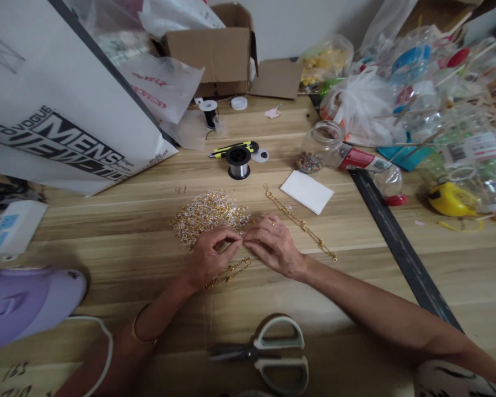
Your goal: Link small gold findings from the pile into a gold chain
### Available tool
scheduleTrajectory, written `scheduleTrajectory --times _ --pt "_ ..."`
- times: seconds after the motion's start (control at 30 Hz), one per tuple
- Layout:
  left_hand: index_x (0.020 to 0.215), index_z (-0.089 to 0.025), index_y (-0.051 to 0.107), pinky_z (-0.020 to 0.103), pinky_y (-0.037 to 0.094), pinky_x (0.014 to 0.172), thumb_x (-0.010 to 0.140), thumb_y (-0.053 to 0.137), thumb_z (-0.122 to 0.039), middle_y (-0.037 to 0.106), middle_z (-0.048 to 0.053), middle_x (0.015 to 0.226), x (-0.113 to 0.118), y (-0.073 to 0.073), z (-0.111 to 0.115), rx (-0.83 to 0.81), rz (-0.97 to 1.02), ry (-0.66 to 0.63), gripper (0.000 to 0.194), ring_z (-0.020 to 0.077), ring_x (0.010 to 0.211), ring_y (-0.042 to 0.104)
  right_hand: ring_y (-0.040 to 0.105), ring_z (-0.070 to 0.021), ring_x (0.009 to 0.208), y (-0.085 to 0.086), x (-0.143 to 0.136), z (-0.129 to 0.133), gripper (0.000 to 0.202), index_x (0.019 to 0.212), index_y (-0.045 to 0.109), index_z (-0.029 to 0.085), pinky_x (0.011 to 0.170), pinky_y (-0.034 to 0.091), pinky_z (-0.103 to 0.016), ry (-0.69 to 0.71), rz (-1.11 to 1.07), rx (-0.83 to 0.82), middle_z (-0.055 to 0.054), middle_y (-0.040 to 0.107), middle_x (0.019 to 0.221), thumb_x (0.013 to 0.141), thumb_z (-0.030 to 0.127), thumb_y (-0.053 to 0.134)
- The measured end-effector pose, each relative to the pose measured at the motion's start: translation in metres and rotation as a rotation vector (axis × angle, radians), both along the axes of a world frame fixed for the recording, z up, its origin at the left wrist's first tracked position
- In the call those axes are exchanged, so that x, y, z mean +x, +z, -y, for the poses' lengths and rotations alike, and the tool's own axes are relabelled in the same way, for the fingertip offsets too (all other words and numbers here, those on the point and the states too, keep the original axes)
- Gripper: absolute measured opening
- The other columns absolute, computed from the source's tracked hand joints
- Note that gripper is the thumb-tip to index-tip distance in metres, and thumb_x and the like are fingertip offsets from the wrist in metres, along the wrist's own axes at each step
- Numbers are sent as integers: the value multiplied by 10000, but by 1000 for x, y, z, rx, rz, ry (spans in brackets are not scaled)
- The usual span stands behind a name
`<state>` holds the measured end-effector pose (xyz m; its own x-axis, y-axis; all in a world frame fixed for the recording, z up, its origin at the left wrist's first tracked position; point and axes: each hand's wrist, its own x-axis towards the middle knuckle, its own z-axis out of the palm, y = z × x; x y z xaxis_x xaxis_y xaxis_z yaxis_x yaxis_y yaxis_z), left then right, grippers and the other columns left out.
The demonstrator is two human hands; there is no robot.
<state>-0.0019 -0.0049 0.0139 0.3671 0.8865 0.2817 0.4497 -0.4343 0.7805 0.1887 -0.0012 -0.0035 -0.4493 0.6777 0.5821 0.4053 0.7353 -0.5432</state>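
Note:
My left hand (pixel 213 255) and my right hand (pixel 276 247) meet over the table, thumbs and forefingers pinched with the tips almost touching. Whatever sits between them is too small to make out. Just behind my left fingers spreads a pile of small gold and clear beaded pieces (pixel 204 212). A gold chain (pixel 231 268) lies under and beside my left hand, partly hidden by it. To the right of my right hand, a second gold chain (pixel 303 225) with bead clusters stretches out diagonally.
Scissors (pixel 279 361) lie near the front edge. Behind the pile are a wire spool (pixel 238 163), a yellow-black cutter knife (pixel 223 149), a white card (pixel 307 192) and a bead jar (pixel 320 146). Plastic bottles (pixel 458 132) crowd the right; a paper bag (pixel 66 99) and purple iron (pixel 37 300) stand left.

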Motion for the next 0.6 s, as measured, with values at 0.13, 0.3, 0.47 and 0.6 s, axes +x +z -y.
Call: scheduleTrajectory --times 0.13,0.3,0.47,0.6 --pt "764 -156 660 232 479 647 813 609 -151 676 26 719 -1 -1 0 -3 -8 8 71 125 667 614 599 -166 818 -1 0 0 49 919 595 190 908 399 -388 9 -5 5 -47 691 879 897 178 553" --pt "753 -157 658 234 479 635 813 607 -157 672 26 707 -1 -1 -1 -14 6 13 78 127 655 612 585 -169 803 -1 -1 0 51 921 596 181 876 411 -381 -9 -5 -7 -49 681 852 894 181 553" --pt "752 -156 658 238 485 646 814 604 -162 678 30 710 -1 0 -1 -1 4 17 82 131 665 620 568 -183 824 0 -1 0 73 931 600 176 829 410 -376 -16 24 -26 -60 674 883 897 182 536" --pt "751 -161 660 235 483 634 813 605 -168 676 24 707 -1 1 -1 -17 12 19 83 129 660 616 563 -192 842 -1 0 0 64 920 587 173 805 408 -372 -11 33 -36 -71 669 908 898 184 529"
